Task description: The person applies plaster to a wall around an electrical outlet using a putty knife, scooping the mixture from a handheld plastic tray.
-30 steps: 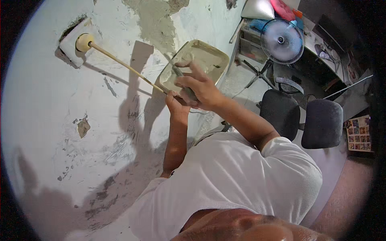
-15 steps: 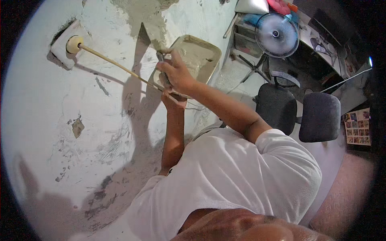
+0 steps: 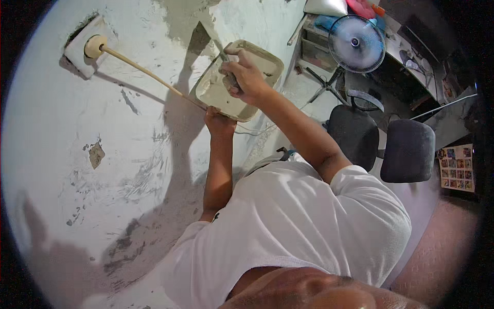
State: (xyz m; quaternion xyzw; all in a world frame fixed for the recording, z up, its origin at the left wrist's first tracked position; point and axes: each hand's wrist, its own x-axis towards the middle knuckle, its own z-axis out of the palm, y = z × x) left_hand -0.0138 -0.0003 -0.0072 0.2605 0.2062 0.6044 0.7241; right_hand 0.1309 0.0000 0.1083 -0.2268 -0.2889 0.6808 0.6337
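Observation:
My left hand (image 3: 220, 123) grips the near edge of a shallow rectangular tray (image 3: 280, 63), its fingers closed on the rim. Grey-beige wet plaster (image 3: 210, 88) coats the tray's inside. Over the tray, my right hand (image 3: 247, 78) is closed round the handle of a trowel (image 3: 219, 49). The trowel's blade points up toward the wall and shows nearly edge-on. Beyond it, a patch of damp grey plaster (image 3: 185, 20) covers part of the white wall (image 3: 56, 154).
A thin tan rod (image 3: 149, 74) sticks out of a round cream fitting (image 3: 94, 46) on a square wall plate, reaching close to my left hand. To the right are a standing fan (image 3: 355, 42), a dark office chair (image 3: 406, 150) and a cluttered desk (image 3: 406, 56).
My right hand and the trowel have moved right, off the wall patch and over the tray. The tray has tilted, so more of its plaster shows. My left hand keeps its hold.

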